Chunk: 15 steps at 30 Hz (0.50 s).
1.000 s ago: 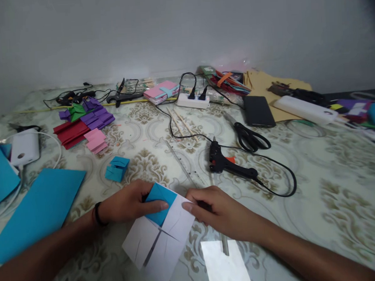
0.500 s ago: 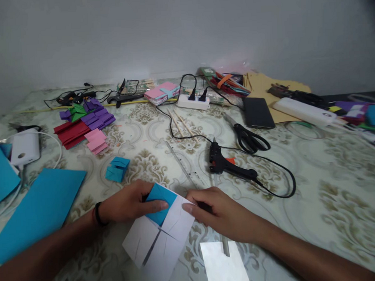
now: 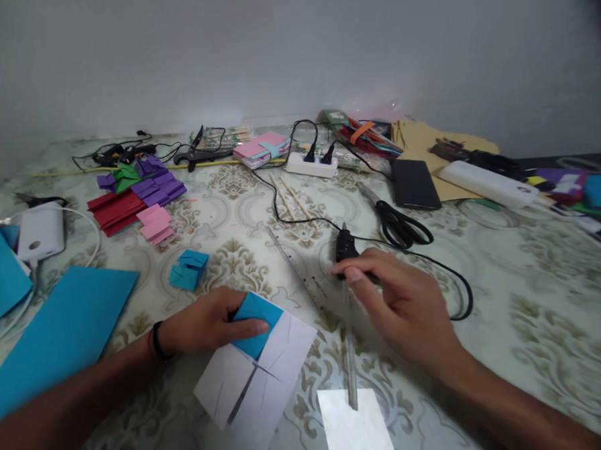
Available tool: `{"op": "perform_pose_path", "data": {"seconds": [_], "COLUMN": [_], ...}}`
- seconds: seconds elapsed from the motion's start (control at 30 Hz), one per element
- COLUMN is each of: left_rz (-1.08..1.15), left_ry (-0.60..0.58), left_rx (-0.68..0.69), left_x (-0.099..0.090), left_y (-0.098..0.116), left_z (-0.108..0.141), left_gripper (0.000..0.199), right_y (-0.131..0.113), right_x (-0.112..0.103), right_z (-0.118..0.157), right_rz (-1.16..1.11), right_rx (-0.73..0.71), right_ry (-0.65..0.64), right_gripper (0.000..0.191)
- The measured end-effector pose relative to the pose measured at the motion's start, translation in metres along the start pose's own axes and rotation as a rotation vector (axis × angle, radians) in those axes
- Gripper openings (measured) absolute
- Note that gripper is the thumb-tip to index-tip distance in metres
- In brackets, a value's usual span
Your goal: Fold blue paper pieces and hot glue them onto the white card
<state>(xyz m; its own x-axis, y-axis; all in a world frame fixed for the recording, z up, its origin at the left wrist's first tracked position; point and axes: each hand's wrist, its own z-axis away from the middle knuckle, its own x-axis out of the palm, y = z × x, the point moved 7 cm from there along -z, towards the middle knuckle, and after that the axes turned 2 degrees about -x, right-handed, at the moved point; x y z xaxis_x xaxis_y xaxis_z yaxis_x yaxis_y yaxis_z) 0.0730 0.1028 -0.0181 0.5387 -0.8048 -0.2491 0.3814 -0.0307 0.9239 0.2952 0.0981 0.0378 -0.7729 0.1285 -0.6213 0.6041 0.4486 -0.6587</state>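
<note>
My left hand [image 3: 225,326] pinches a white sheet [image 3: 259,388] with cut slits and folded flaps. Its folded corner shows blue on the other side, under my thumb. My right hand [image 3: 400,297] is closed over the black hot glue gun [image 3: 345,243], which lies on the table; index finger and thumb meet at its rear, and the handle is mostly hidden. A clear glue stick [image 3: 351,350] runs from the gun's back towards me, its end over a white paper piece [image 3: 356,427]. A small folded blue paper piece [image 3: 188,270] sits beyond my left hand.
Black-handled scissors [image 3: 398,220] and a clear ruler [image 3: 297,269] flank the glue gun. Its black cord loops to the right. Blue sheets [image 3: 69,331] and a white power bank [image 3: 41,232] lie left. Folded coloured papers [image 3: 116,213] and a power strip [image 3: 311,164] stand further back.
My right hand has let go of the sheet's edge and moved right and away from me onto the glue gun. The glue stick's near end has shifted slightly left. My left hand stays put.
</note>
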Motion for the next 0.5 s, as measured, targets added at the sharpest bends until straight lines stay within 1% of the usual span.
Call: {"op": "perform_pose_path", "data": {"seconds": [0.07,0.13,0.2,0.27,0.33,0.4,0.43,0.5], "left_rz": [-0.008,-0.025,-0.04,-0.04,-0.038,-0.05,-0.062,-0.065], "left_ry": [0.004,0.013,0.021,0.019,0.021,0.035,0.056,0.117], "left_rx": [0.009,0.014,0.018,0.022,0.029,0.035,0.038,0.035], "left_x": [0.0,-0.001,-0.002,-0.002,-0.001,-0.002,-0.003,-0.006], "left_y": [0.0,0.0,0.0,0.0,-0.002,-0.003,-0.004,-0.005], "left_z": [0.0,0.0,0.001,0.001,0.001,0.0,0.0,0.0], "left_gripper": [0.036,0.036,0.036,0.035,0.036,0.037,0.037,0.036], "right_y": [0.009,0.018,0.024,0.025,0.026,0.031,0.035,0.049], "right_x": [-0.011,-0.016,-0.019,-0.023,-0.024,-0.024,-0.023,-0.017], "right_z": [-0.001,-0.003,-0.008,-0.014,-0.019,-0.022,-0.022,-0.019], "right_rz": [-0.021,-0.1,-0.148,-0.091,0.116,0.344,0.442,0.607], "right_rx": [0.065,0.096,0.069,-0.007,-0.045,-0.019,0.017,0.116], "right_ry": [0.109,0.184,0.215,0.237,0.207,0.129,0.067,-0.113], "right_gripper": [0.019,0.024,0.031,0.038,0.044,0.04,0.036,0.028]}}
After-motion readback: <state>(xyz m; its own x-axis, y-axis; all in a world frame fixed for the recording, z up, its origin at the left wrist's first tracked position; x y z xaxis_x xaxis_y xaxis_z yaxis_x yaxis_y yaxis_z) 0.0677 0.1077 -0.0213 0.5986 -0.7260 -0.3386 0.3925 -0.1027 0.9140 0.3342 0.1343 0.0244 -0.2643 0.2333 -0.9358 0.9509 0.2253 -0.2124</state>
